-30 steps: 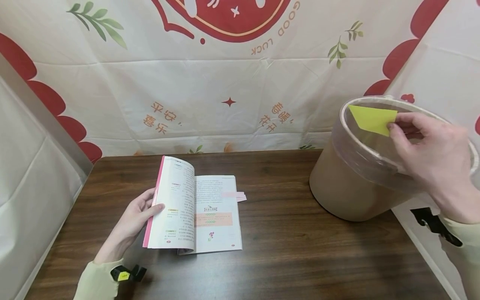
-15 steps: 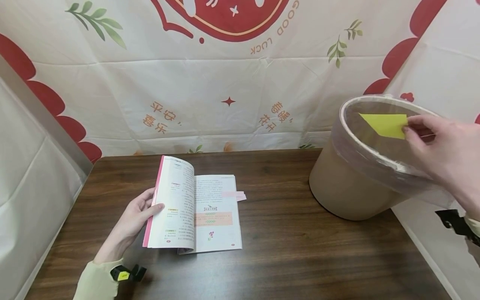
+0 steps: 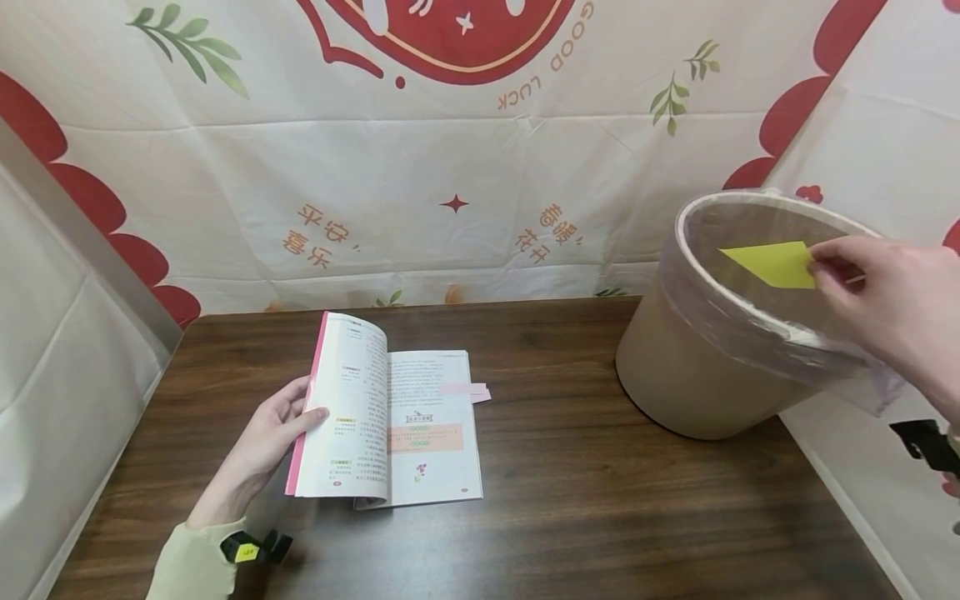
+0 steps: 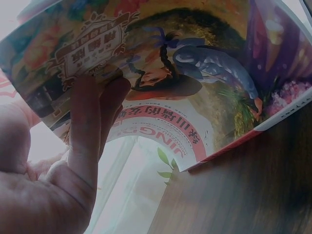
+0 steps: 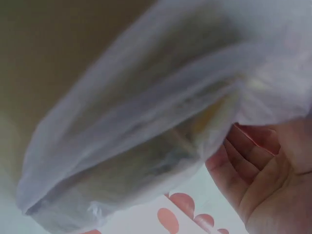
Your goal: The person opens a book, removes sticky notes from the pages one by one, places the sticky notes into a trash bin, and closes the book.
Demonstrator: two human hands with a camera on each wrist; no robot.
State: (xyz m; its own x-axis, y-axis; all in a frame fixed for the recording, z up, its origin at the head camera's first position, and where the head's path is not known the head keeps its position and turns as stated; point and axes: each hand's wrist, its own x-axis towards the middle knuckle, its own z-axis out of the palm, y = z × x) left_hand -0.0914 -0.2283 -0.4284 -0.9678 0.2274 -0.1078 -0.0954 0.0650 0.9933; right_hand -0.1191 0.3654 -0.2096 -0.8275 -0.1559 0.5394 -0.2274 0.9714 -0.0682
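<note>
Well apart, the two hands each hold something: the right hand [image 3: 896, 287] pinches a yellow slip [image 3: 776, 265] at its right end between thumb and fingers, and the left hand [image 3: 272, 429] grips the left side of an open book [image 3: 352, 408]. The slip is over the mouth of a beige bin [image 3: 697, 367] at the far right; whether it dips below the rim cannot be told.

On the left, the book's left half is lifted and curved, the thumb lying on the page and the fingers behind the illustrated cover [image 4: 195, 68]. Its right half lies flat, with pale pink tabs [image 3: 481, 392] sticking out past the right edge.

A clear plastic liner [image 3: 705, 321] folds down over the bin's rim, and in the right wrist view it fills much of the scene, partly covering the right hand.

Book and bin are on a dark wood-grain table [image 3: 570, 483]. Behind its far edge hangs a white cloth [image 3: 405, 175] printed with red shapes, green sprigs and orange lettering. A black strap with a yellow label [image 3: 247, 551] circles the left wrist, beside a pale sleeve [image 3: 191, 562].
</note>
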